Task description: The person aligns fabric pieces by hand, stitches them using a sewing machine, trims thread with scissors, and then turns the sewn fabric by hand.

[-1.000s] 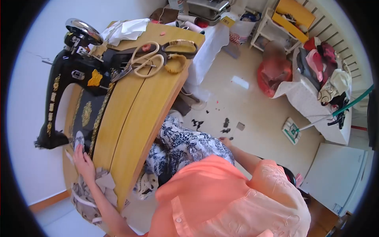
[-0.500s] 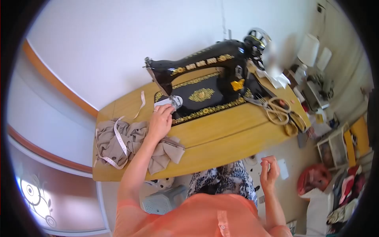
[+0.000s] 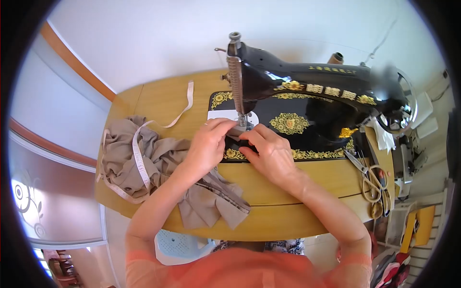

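Observation:
A black sewing machine (image 3: pixel 307 77) with gold floral decoration stands on the wooden table. Both my hands meet at its presser foot (image 3: pixel 244 121). My left hand (image 3: pixel 207 146) is closed, its fingertips just left of the foot. From the right comes my right hand (image 3: pixel 272 152), with thumb and forefinger pinched close in front of the foot. A small greyish-brown bit shows between the fingertips, too small to name. Below my left forearm lies a crumpled taupe cloth (image 3: pixel 165 151), with a white measuring tape (image 3: pixel 140 161) looped over it.
Two pairs of scissors (image 3: pixel 370 185) lie at the table's right end. Behind the machine stands a brown thread spool (image 3: pixel 336 58). White paper or cloth (image 3: pixel 383 137) sits near the handwheel (image 3: pixel 406 108). A light-blue basket (image 3: pixel 182 244) is beneath the table (image 3: pixel 297 216).
My right hand has come up from beside my body to the presser foot. My left hand stays near the foot, now with fingers bunched. The view has moved closer to the table.

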